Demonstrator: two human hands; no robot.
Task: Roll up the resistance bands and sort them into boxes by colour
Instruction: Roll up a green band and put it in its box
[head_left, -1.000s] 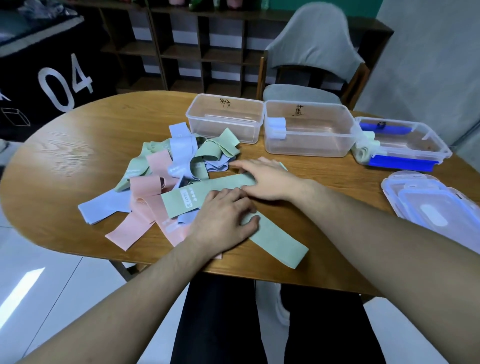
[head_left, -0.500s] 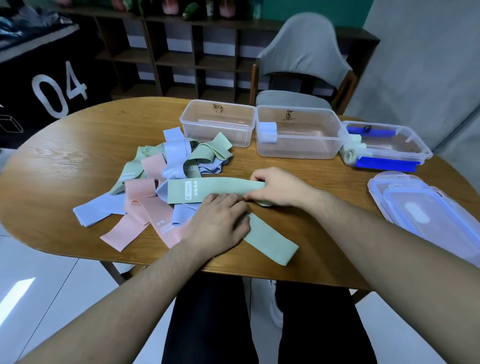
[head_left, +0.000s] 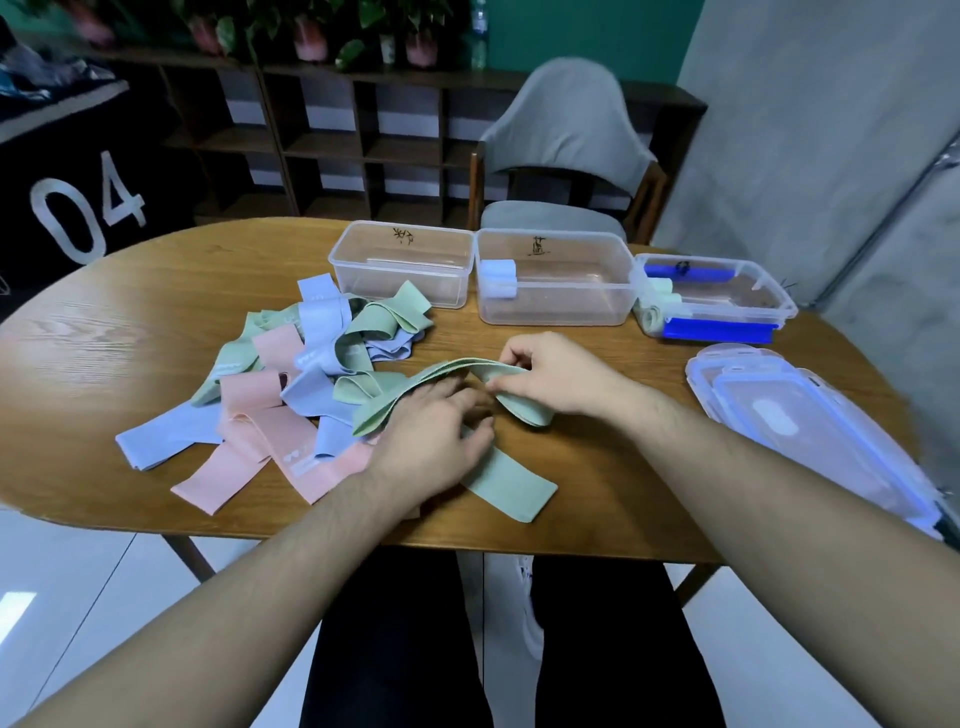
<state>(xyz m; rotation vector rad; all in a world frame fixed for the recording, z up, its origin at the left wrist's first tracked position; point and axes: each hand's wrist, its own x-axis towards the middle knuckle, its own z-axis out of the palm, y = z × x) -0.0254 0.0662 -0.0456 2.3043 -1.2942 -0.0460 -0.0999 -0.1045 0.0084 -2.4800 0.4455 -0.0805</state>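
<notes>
A heap of pink, green and lilac resistance bands (head_left: 291, 384) lies on the wooden table (head_left: 130, 291). My right hand (head_left: 556, 374) pinches one end of a green band (head_left: 519, 410) and lifts it off the table. My left hand (head_left: 431, 441) lies on the same band's middle, fingers bent over it. Another green band (head_left: 509, 491) lies flat under my left hand. Three clear boxes stand at the back: the left one (head_left: 405, 265) empty, the middle one (head_left: 556, 280) with a lilac roll (head_left: 497, 279), the right one (head_left: 717, 296) with green rolls (head_left: 655, 309).
Clear lids with blue rims (head_left: 810, 426) are stacked at the table's right edge. A grey chair (head_left: 566, 140) stands behind the boxes, with dark shelves behind it. The near table edge runs just below my forearms.
My right hand has curled round the green band's end and raised it, folding it over. The left hand slid a little to the right along the band. The camera tilted up.
</notes>
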